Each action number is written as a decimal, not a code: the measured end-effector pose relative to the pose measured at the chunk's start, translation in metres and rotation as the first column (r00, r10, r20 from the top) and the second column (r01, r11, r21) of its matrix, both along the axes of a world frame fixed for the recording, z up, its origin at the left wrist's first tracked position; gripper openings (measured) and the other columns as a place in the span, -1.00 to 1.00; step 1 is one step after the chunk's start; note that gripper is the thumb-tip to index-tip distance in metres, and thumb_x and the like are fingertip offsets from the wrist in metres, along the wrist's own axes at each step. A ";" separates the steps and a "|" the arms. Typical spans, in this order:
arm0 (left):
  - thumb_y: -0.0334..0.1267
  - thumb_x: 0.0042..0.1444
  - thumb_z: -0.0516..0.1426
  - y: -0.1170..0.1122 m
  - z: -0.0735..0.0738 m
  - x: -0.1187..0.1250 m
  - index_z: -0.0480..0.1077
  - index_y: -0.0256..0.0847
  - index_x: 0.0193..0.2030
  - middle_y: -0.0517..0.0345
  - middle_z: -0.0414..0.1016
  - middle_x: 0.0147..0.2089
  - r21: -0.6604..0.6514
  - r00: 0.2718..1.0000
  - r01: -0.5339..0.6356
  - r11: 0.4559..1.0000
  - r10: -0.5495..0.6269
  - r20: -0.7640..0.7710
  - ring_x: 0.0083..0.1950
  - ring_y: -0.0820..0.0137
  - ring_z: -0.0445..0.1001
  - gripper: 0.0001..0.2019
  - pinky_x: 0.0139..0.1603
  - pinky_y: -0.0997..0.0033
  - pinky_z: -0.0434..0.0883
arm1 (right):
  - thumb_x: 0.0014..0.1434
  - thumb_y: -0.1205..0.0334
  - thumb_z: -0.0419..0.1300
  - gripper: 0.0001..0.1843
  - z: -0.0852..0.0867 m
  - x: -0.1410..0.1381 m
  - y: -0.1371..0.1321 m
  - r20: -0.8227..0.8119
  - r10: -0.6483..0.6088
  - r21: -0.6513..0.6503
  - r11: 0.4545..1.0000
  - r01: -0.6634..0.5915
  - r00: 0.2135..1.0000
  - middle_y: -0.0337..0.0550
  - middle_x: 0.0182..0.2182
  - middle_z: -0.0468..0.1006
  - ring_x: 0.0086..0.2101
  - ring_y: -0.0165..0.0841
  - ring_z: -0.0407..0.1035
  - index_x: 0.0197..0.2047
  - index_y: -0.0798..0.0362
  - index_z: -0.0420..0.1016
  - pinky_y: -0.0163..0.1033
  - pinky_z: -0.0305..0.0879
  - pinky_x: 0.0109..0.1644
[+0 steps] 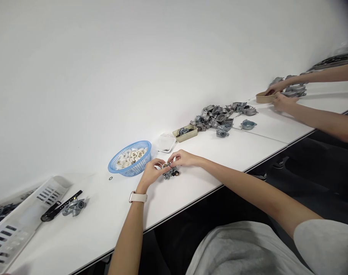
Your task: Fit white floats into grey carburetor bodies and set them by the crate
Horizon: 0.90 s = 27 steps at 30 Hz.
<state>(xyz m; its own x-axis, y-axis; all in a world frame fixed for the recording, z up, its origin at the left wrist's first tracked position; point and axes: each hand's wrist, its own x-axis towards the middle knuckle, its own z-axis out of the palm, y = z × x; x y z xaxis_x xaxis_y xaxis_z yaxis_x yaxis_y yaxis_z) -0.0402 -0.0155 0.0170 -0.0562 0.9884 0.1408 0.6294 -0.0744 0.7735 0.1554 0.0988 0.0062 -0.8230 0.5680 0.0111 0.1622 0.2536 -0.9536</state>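
Between my two hands, low over the white table, is a small grey metal housing with a dark round port and a brass-coloured centre on its right side. My left hand, with a pale-banded watch on the wrist, grips the housing from the left, fingers curled over its top. From the right, my right hand has thumb and fingers closed at the top of the same housing, near a small whitish piece there. Fingers partly hide that piece. Just behind my left hand stands a blue plastic basket full of white plastic parts.
Behind my hands are a clear shallow tray and a beige box of small dark parts. Grey metal castings are heaped right. A co-worker's hands hold a tan bowl. Left are a black watch, a casting and a white crate.
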 end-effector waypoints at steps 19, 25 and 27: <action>0.06 -0.02 0.33 0.001 -0.003 0.000 0.54 -0.19 -0.19 0.07 0.61 -0.14 0.001 1.000 0.000 1.000 0.000 0.004 -0.18 0.27 0.56 -0.61 -0.29 0.36 0.44 | -0.02 0.14 0.39 -0.57 -0.002 0.000 0.000 0.006 0.014 0.019 1.000 -0.014 1.000 -0.24 -0.46 0.52 -0.56 -0.54 0.19 -0.09 0.17 0.64 -0.39 0.09 -0.46; 0.08 -0.02 0.33 0.000 -0.001 0.000 0.55 -0.19 -0.19 0.08 0.62 -0.16 0.000 1.000 -0.002 1.000 0.002 -0.005 -0.22 0.28 0.56 -0.61 -0.26 0.34 0.45 | -0.02 0.08 0.41 -0.52 0.001 0.002 -0.002 0.026 0.034 0.029 0.999 -0.035 0.999 -0.27 -0.45 0.51 -0.57 -0.56 0.18 -0.06 0.16 0.62 -0.39 0.07 -0.47; 0.09 -0.02 0.33 0.000 -0.001 0.000 0.55 -0.20 -0.20 0.07 0.62 -0.18 -0.002 1.000 -0.005 1.000 0.005 -0.009 -0.23 0.28 0.56 -0.60 -0.26 0.34 0.44 | -0.02 0.05 0.41 -0.51 0.001 0.002 -0.002 0.022 0.039 0.032 0.999 -0.039 0.999 -0.25 -0.41 0.52 -0.57 -0.56 0.18 -0.05 0.16 0.62 -0.38 0.07 -0.47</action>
